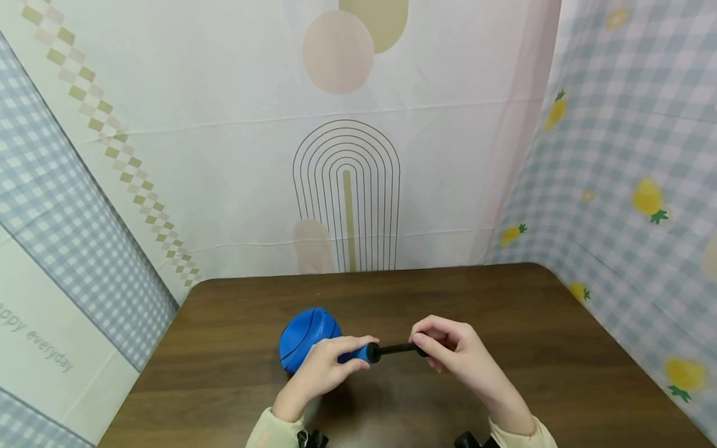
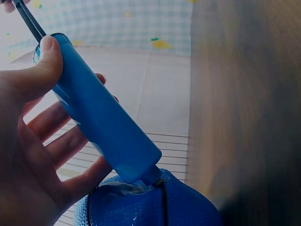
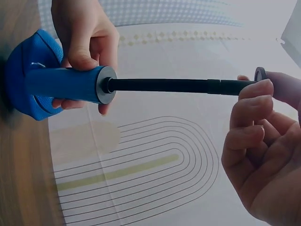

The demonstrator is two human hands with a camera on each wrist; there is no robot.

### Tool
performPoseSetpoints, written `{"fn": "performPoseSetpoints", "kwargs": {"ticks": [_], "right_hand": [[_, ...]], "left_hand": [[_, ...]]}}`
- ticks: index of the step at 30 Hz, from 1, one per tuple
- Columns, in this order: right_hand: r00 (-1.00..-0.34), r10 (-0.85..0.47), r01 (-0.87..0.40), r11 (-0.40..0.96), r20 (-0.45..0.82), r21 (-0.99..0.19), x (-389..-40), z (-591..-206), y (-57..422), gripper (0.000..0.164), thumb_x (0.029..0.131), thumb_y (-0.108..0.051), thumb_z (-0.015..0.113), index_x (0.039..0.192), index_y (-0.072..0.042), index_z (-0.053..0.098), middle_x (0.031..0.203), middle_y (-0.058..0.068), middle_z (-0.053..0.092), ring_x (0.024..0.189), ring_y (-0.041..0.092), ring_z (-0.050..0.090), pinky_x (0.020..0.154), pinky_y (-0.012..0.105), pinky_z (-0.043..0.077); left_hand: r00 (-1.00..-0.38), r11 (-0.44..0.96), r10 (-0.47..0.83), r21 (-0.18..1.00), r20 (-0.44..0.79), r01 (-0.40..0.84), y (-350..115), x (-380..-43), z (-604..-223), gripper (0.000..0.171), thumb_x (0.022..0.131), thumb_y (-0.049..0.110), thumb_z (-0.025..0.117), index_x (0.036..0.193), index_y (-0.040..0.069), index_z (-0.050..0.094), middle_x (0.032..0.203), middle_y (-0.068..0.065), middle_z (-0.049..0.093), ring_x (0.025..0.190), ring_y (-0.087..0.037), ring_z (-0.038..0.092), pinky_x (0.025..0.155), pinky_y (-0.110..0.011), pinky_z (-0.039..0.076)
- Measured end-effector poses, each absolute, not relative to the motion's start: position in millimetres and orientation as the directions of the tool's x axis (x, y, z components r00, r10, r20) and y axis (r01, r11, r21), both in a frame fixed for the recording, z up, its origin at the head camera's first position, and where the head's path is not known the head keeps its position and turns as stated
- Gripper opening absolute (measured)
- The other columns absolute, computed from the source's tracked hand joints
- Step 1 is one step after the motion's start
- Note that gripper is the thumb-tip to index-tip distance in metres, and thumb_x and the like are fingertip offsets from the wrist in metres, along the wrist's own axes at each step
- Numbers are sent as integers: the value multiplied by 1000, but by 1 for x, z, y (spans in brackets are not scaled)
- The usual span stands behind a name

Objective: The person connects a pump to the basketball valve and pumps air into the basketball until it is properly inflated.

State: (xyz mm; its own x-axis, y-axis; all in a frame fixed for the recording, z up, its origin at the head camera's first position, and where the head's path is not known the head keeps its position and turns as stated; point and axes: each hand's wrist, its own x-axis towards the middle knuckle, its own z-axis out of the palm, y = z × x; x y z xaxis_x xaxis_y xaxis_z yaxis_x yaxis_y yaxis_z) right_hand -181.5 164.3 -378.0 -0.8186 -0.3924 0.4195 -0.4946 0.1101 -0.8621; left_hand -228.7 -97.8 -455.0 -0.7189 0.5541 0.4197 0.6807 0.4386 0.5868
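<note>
A blue hand pump (image 2: 101, 108) is joined at its narrow end to a dented, partly deflated blue basketball (image 1: 305, 336) with black seams. My left hand (image 1: 325, 368) grips the pump's barrel, thumb near the black collar. In the left wrist view, the pump's tip meets the caved-in top of the basketball (image 2: 183, 205); the needle itself is hidden. The black plunger rod (image 3: 164, 85) is drawn well out of the barrel. At its far end, my right hand (image 1: 454, 348) pinches the black handle between thumb and fingers.
A brown wooden table (image 1: 241, 404) lies under the hands and ball. Behind it hangs a pale patterned cloth (image 1: 235, 186), with blue checked cloth (image 1: 594, 218) on the right side. Dark straps (image 1: 473, 440) show at the wrists.
</note>
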Motion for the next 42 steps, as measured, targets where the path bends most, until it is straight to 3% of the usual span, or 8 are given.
{"fn": "performPoseSetpoints", "kwargs": {"ticks": [6,11,19,23,27,31,38,42], "right_hand": [[-777,-432,-524,39,459,-851,-185,-383,162,7,96,0,54,95,-3,60,59,12,43,48,5,43,39,26,37],[-739,-500,-507,-27,451,-862,-196,-394,160,9,99,0,50,98,2,58,59,16,43,45,15,41,38,27,38],[-737,-581,-429,8,345,-903,-222,-429,149,13,101,-6,48,100,5,56,60,24,42,49,5,44,43,25,43],[-737,-606,-461,126,300,-878,-224,-437,141,16,102,-13,49,100,-2,60,60,19,47,52,0,46,45,25,45],[-745,-597,-524,246,298,-816,-221,-434,142,15,102,-19,50,100,-12,63,61,6,52,52,-3,44,48,22,44],[-726,-600,-579,268,336,-770,-218,-426,147,12,100,-20,53,101,-17,64,62,-2,51,52,-5,42,48,19,42],[-713,-548,-580,112,437,-807,-208,-404,166,16,99,-2,50,102,-10,64,58,8,48,46,4,41,39,22,38],[-733,-513,-579,127,447,-805,-199,-389,177,21,97,3,51,98,-12,66,56,11,49,45,8,42,39,20,37]], "left_hand": [[-727,454,553,586,406,672,-98,-230,-455,42,89,35,67,131,34,61,122,12,68,104,-6,67,82,-25,55],[-716,439,548,580,432,686,-94,-228,-454,44,86,26,71,129,27,63,121,6,70,102,-9,69,81,-24,55],[-696,501,550,485,461,717,-88,-226,-455,42,87,29,69,128,19,65,113,3,73,95,-12,71,75,-21,54],[-700,499,553,493,452,713,-90,-225,-457,41,88,31,68,126,17,66,111,1,74,95,-13,71,75,-23,55],[-709,506,545,499,448,704,-89,-225,-459,40,89,34,67,127,22,66,113,4,73,98,-11,70,77,-23,56],[-706,505,535,495,464,707,-90,-225,-458,40,87,33,68,127,26,65,115,7,72,100,-10,69,78,-24,56],[-711,508,526,498,466,703,-92,-227,-455,45,85,31,71,130,31,62,119,9,70,100,-9,69,79,-26,55],[-721,514,529,507,447,692,-95,-228,-455,45,86,33,69,131,33,61,120,10,69,102,-9,69,80,-26,55]]}}
